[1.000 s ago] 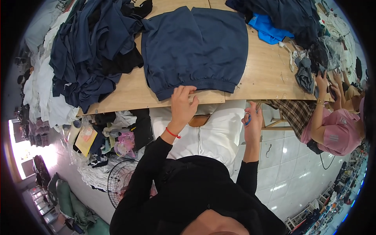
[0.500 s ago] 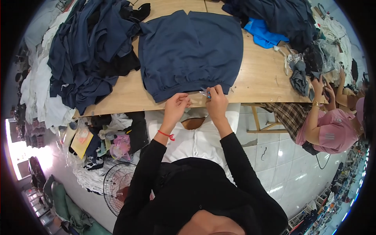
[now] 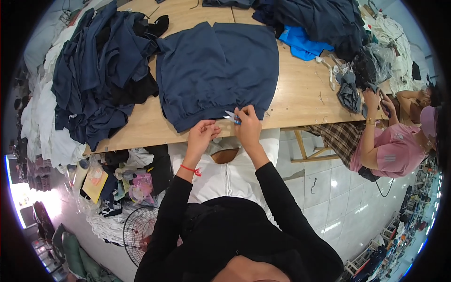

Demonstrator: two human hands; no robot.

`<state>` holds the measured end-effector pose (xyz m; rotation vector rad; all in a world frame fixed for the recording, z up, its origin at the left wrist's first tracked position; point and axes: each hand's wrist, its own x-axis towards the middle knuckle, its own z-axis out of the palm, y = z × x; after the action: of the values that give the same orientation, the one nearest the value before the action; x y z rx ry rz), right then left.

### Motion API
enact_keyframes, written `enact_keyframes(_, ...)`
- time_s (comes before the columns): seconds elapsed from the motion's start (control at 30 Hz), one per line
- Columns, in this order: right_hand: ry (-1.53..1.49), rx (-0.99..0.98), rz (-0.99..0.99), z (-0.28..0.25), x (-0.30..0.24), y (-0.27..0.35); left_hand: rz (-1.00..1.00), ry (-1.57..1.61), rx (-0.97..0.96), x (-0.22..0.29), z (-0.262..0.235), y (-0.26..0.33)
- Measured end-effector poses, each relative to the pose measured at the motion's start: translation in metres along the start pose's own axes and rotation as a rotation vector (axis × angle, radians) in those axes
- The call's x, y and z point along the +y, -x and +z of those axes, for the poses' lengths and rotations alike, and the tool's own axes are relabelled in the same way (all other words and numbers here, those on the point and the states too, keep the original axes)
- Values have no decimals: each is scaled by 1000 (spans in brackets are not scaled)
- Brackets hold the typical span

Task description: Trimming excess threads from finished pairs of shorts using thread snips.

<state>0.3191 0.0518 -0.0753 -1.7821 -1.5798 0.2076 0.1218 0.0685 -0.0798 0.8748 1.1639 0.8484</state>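
Observation:
A dark navy garment (image 3: pixel 218 66), shaped like shorts, lies flat on the wooden table (image 3: pixel 300 105). Its gathered waistband faces me at the table's near edge. Small thread snips (image 3: pixel 232 117) with silvery blades and a bit of blue at the grip are in my right hand (image 3: pixel 249 129), their blades pointing left over the waistband. My left hand (image 3: pixel 201 137) is just left of them at the same edge, thumb and fingers pinched together. Whatever is between those fingertips is too small to make out.
Navy garments are heaped on the left (image 3: pixel 101 70) and at the back right (image 3: pixel 319 23), beside a bright blue cloth (image 3: pixel 303 43). A co-worker in pink (image 3: pixel 392 145) works at the table's right. A black fan (image 3: pixel 141 232) stands by my left, below a pile of scraps (image 3: pixel 120 181).
The view has shifted, so the table scene sits slightly lower and further left. The snips' blades, barely visible before, now show clearly between my hands. Both hands stay at the waistband.

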Motion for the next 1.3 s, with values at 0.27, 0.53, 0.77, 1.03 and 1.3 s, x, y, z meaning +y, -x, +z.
enact_keyframes(0.27,-162,49,20,-1,15,0,667,-537,101,47,53,-5)
enact_keyframes(0.53,-368,-64,114,-9,36,-8,697,-517,-86,13,47,-43)
enact_keyframes(0.77,-587,-39,248,-4,50,-7,696,-620,20,12,66,-34)
enact_keyframes(1.03,-953,42,613,-20,41,-8,953,-649,186,-8,66,-38)
enact_keyframes(1.3,-695,132,472,-35,32,25,856,-564,132,-4,50,-42)
